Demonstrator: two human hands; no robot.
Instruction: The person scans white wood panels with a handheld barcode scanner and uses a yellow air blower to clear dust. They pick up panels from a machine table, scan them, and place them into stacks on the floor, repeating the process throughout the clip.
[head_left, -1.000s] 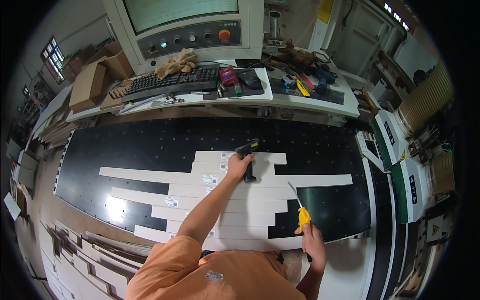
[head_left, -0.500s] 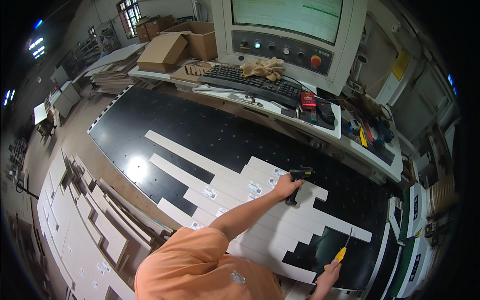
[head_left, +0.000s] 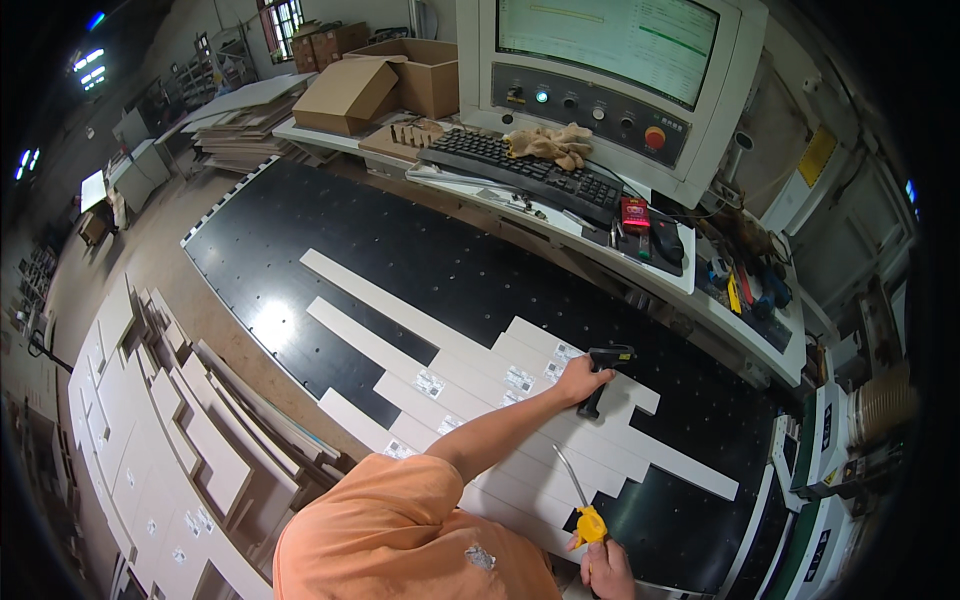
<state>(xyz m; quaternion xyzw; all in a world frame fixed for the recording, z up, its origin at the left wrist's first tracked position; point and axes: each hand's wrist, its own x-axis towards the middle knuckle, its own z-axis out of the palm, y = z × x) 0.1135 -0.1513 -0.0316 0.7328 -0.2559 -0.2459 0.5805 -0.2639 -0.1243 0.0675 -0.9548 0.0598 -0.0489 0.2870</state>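
Observation:
My left hand is closed round the grip of a black handheld barcode scanner, just above or against the pale board strips. These strips lie side by side on a black machine bed, and several carry white printed labels. My right hand, near the lower edge, is closed on a yellow air blow gun. Its thin metal nozzle points up and left over the strips. My fingers partly hide its grip.
Stacked cut boards stand at the lower left. Beyond the bed is a desk with a keyboard, work gloves, a mouse and a control panel under a screen. Cardboard boxes sit far left; hand tools lie right.
My right hand has moved left with the blow gun, whose nozzle now tilts left over the strips. My left hand keeps the scanner at nearly the same spot. The view has shifted slightly.

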